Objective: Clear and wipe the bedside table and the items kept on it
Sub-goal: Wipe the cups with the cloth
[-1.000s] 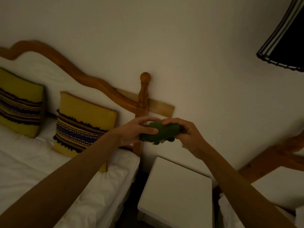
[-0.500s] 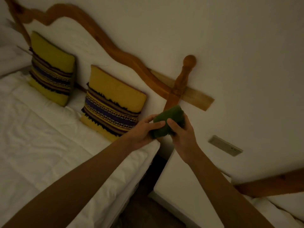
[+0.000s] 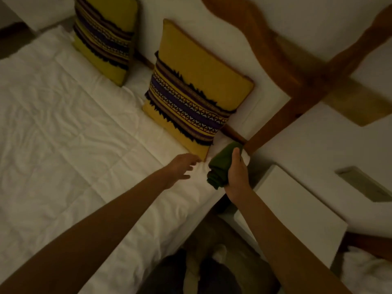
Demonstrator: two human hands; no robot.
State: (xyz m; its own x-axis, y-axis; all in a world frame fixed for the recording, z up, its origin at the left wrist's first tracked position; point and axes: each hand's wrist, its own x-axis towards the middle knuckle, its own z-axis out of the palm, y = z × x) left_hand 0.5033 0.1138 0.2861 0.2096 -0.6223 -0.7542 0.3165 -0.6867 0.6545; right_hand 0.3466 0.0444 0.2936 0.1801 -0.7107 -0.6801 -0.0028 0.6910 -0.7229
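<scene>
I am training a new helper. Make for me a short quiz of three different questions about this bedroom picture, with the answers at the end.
1. True or false: both hands grip the green cloth.
2. Which one lies nearest to the left hand? A) the white bedside table B) the near yellow cushion C) the wooden bedpost
3. Fill in: the cloth is held over the corner of the white ____.

Key
1. False: only the right hand holds it; the left hand is open, apart from the cloth.
2. B
3. bed
</scene>
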